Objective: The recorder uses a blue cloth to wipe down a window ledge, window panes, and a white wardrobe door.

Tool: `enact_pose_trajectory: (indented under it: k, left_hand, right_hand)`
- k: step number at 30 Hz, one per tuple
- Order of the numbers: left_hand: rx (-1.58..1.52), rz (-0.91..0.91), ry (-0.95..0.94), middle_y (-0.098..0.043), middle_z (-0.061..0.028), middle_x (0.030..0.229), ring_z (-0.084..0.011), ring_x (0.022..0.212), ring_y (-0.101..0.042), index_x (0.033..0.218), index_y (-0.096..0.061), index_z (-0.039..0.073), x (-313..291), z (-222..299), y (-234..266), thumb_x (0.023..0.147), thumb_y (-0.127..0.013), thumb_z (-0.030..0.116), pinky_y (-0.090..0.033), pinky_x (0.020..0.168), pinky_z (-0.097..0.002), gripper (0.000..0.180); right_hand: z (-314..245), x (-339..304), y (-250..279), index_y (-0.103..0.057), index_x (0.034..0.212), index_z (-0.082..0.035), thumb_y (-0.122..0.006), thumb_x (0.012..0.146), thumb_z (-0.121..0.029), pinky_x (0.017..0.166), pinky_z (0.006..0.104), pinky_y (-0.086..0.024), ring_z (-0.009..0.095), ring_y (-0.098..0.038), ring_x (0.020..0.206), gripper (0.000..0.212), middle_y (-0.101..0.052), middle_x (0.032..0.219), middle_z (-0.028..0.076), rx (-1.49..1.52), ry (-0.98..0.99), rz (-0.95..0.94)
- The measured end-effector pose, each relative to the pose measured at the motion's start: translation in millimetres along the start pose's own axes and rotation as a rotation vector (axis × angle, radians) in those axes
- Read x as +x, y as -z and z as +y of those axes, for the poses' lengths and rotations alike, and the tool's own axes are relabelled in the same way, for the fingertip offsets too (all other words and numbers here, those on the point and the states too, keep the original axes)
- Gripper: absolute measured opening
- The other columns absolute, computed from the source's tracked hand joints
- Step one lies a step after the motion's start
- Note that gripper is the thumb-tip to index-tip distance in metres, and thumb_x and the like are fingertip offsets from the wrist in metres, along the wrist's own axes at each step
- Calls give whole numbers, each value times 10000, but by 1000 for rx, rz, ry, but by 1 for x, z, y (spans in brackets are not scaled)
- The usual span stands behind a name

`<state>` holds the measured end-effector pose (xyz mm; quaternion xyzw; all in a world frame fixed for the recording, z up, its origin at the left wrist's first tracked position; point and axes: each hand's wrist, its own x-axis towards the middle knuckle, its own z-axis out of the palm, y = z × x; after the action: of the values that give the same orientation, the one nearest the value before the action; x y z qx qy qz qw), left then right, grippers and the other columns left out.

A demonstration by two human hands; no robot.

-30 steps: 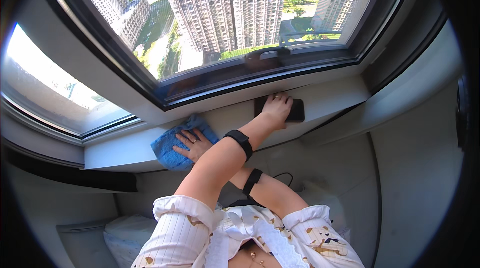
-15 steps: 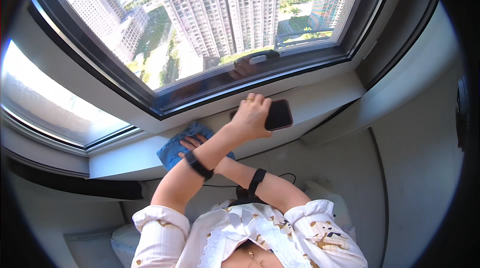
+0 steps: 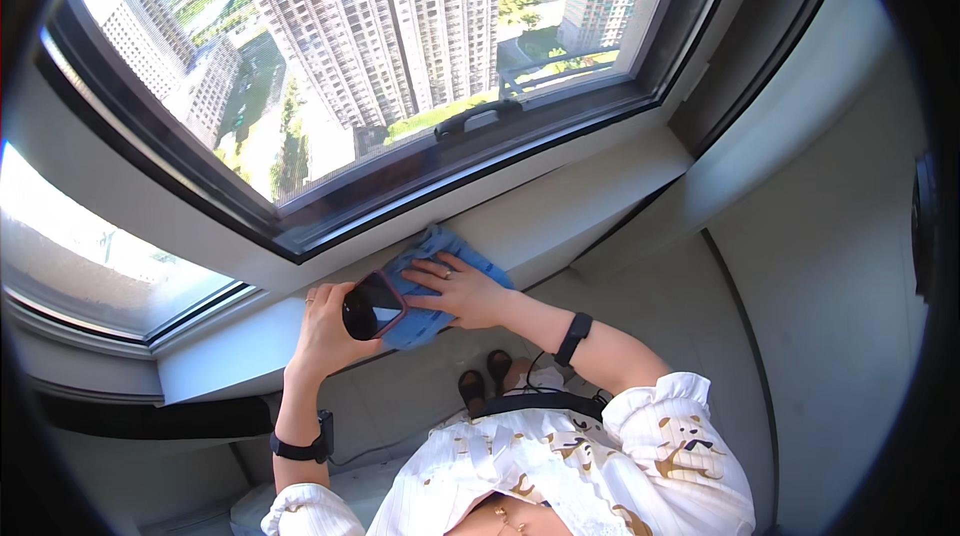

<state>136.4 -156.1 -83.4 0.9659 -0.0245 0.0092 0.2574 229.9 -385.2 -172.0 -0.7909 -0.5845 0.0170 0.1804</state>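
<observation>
My left hand [image 3: 323,328] is closed round a dark phone [image 3: 375,308] with a reddish case, held above the pale window sill [image 3: 220,361]. Part of the phone overlaps the left edge of a blue cloth [image 3: 432,244] in view. Spread flat on that cloth is my right hand [image 3: 462,294], its fingers apart and pressing it against the sill. The phone and the fingertips of my right hand are nearly touching. Each wrist carries a black band.
Beyond the sill is a large dark-framed window with a handle [image 3: 480,120]. A second window [image 3: 90,256] stands at the left. A pale curved panel [image 3: 810,126] meets the sill at the right. My sandalled feet [image 3: 486,376] are on the floor below.
My arms were crossed and are now uncrossed. My left hand has carried the phone leftward, while my right hand and the cloth have slid to the right along the sill.
</observation>
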Motion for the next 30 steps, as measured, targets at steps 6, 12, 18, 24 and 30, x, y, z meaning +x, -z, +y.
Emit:
enact_pose_trajectory:
  k: [6,12,18,24,30]
  left_hand:
    - [-6,-71,131,-526,-155,1038,-329,1012,-477,1137,-508,19,12,-5,-37,459,-794,219,-398,901,-397,762]
    - [46,-72,93,-500,-158,1099,-355,1052,-435,1137,-496,26,29,10,-63,479,-779,172,-397,913,-410,731]
    - [87,-72,153,-504,-136,1117,-350,1075,-436,1152,-492,60,36,17,-68,470,-771,119,-384,940,-412,739]
    - [144,-114,238,-493,-129,1178,-344,1142,-415,1181,-473,73,43,29,-71,490,-770,97,-371,957,-406,753]
    - [350,-74,209,-459,-122,1236,-334,1192,-382,1244,-434,100,38,28,-79,510,-790,145,-316,1000,-434,816]
  right_hand:
    - [45,-59,34,-383,1325,-269,-764,577,-152,1066,460,-230,268,-236,1338,847,-272,1441,68,-66,-108,-52]
    - [104,-136,69,-420,1302,-263,-764,601,-201,1068,457,-220,270,-275,1320,784,-311,1419,66,-82,-175,-1]
    - [178,-212,101,-446,1290,-247,-745,615,-213,1069,471,-216,280,-255,1331,739,-334,1409,68,-106,-281,13]
    - [243,-276,138,-434,1312,-261,-719,661,-259,1088,477,-181,287,-211,1350,711,-290,1441,64,-63,-489,-54]
    - [283,-308,120,-522,1243,-217,-697,696,-273,1086,490,-165,301,-238,1337,577,-335,1418,79,-51,-640,179]
